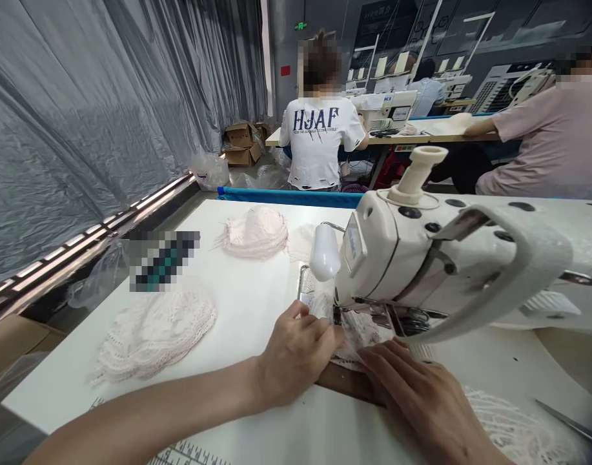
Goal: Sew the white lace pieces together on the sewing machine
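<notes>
My left hand (296, 352) lies on the white table (247, 303), fingers curled and pressing a small piece of white lace (358, 332) toward the needle area. My right hand (416, 387) rests flat beside it, fingers stretched over the same lace, just in front of the white sewing machine (450, 258). The lace runs under the machine's head, where the presser foot is partly hidden by my fingers. More of the lace trails off to the lower right (509, 426).
A pile of lace pieces (155, 332) lies at my left, another (254, 232) farther back. A blurred object (163, 258) sits near the left edge. Scissors' tip (567, 420) shows at right. Two people sit at sewing tables behind; grey plastic sheeting hangs on the left.
</notes>
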Tool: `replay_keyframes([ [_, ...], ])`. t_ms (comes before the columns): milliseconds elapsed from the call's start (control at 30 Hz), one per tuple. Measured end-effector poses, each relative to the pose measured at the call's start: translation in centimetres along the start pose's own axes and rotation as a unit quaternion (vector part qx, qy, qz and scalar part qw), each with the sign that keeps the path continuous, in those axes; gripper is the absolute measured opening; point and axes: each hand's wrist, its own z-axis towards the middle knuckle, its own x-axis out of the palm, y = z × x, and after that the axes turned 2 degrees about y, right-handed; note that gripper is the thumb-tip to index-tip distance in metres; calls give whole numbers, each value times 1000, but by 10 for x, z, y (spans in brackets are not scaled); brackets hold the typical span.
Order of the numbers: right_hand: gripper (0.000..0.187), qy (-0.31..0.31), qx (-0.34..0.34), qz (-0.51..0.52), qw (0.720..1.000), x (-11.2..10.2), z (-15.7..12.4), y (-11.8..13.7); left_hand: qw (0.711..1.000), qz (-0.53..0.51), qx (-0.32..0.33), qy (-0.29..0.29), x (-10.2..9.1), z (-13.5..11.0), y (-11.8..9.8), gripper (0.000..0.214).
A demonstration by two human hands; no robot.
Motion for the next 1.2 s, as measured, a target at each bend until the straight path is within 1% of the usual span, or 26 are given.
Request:
replay_keyframes([
  [67,23,-23,12,-1,1000,2,-1,-2,1000,16,7,-10,1,3,-2,16],
  [167,24,-32,11,-6,999,1,-1,-2,999,43,10,-3,-1,3,-6,12],
  [267,21,-43,2,1,999,-2,2,-1,999,36,-20,17,-3,1,-7,18],
  [333,20,-52,-1,1,999,-3,3,0,998,40,-39,13,-2,1,-8,19],
  [433,22,-57,16,-4,998,-2,5,1,997,65,-43,0,0,2,-8,20],
  [567,27,-50,51,20,997,1,6,2,998,52,-30,21,0,2,-12,20],
  [700,28,-11,44,60,997,0,2,1,998,38,-31,40,-5,-3,-16,10],
  [767,34,7,45,96,994,0,-2,0,998,22,-37,42,-8,-8,-16,14],
  [833,38,3,46,113,993,2,-8,0,998,5,-41,40,-11,-12,-16,19],
  [933,36,-6,29,99,995,6,-16,0,998,-18,-41,35,-13,-16,-15,21],
  [1067,40,-10,8,89,996,12,-25,1,998,-34,-27,34,-15,-16,-14,22],
  [1133,40,-3,-12,73,997,13,-28,-1,998,-35,-27,37,-16,-15,-13,22],
  [1200,39,11,-29,53,998,13,-29,-3,997,-38,-42,43,-15,-15,-13,20],
])
